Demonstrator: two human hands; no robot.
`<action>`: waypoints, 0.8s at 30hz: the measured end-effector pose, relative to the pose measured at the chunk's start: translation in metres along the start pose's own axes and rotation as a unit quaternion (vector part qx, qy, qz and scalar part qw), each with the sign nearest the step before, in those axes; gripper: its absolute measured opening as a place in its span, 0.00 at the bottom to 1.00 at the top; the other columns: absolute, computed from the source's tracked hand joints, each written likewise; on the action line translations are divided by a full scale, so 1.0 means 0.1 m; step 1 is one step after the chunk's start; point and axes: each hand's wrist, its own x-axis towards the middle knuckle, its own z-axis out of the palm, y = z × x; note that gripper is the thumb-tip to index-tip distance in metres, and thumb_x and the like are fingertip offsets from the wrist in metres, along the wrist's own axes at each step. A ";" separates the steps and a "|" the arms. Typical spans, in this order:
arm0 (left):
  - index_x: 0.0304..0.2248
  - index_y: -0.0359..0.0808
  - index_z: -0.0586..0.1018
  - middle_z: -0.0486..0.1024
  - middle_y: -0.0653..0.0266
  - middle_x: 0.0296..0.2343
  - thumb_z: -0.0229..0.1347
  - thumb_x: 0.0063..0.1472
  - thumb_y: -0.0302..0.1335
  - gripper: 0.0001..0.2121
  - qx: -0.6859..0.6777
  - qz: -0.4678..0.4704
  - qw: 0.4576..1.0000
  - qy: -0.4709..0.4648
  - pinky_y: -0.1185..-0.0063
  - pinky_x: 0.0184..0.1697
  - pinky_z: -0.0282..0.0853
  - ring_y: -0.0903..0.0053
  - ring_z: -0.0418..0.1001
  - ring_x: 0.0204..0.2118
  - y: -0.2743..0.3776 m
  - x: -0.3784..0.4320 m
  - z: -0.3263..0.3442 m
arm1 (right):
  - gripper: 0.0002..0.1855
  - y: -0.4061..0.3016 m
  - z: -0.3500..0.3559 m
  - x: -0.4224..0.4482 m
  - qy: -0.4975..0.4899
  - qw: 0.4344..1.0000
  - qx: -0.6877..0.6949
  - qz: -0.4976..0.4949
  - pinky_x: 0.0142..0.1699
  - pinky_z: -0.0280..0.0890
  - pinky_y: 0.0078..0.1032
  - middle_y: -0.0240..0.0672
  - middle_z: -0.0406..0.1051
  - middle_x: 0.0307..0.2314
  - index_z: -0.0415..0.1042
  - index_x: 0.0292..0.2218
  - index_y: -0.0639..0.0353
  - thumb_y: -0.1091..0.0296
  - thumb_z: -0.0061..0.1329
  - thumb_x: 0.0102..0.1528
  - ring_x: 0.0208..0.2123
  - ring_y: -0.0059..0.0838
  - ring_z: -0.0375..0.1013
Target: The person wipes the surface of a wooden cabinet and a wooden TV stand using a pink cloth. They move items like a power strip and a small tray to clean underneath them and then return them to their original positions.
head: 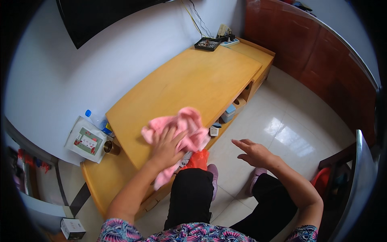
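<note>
My left hand (167, 147) presses on a crumpled pink cloth (193, 133) lying on the front left part of a yellow wooden cabinet top (193, 75). Part of the cloth hangs over the near edge of the top. My right hand (254, 152) is held over the tiled floor, right of the cabinet, with nothing in it and its fingers apart. Below the cloth, beside my knee, an orange-red plastic bag (196, 160) shows at the cabinet's front.
At the far end stand a black ashtray (207, 44) and a power strip (229, 42). A white packet (87, 141), plastic bottle (104, 125) and metallic cup (111, 148) are at the left. Open shelves hold a blue-lidded container (228, 113). A television (99, 18) overhangs the back.
</note>
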 end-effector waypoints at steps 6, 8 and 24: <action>0.59 0.47 0.68 0.63 0.51 0.55 0.62 0.44 0.31 0.38 0.031 -0.024 0.999 0.022 0.53 0.61 0.45 0.52 0.56 0.62 -0.25 -1.12 -0.31 | 0.36 -0.57 0.13 0.68 0.152 0.965 0.003 -0.213 0.50 0.70 0.35 0.47 0.67 0.51 0.59 0.61 0.53 0.66 0.57 0.53 0.49 0.47 0.71; 0.59 0.45 0.67 0.63 0.52 0.56 0.62 0.46 0.32 0.38 0.002 -0.009 0.999 0.041 0.54 0.61 0.46 0.52 0.56 0.62 -0.27 -0.94 -0.22 | 0.37 -0.89 0.17 0.99 0.180 0.938 0.054 -0.291 0.54 0.66 0.38 0.49 0.65 0.52 0.57 0.62 0.56 0.64 0.55 0.55 0.52 0.50 0.68; 0.58 0.28 0.64 0.56 0.45 0.62 0.60 0.56 0.44 0.37 -0.146 0.024 0.989 -0.030 0.62 0.69 0.41 0.55 0.47 0.68 -0.67 0.27 0.01 | 0.42 -0.43 0.38 2.61 0.252 0.967 -0.021 -0.026 0.64 0.42 0.57 0.49 0.60 0.59 0.59 0.62 0.59 0.35 0.41 0.59 0.62 0.57 0.53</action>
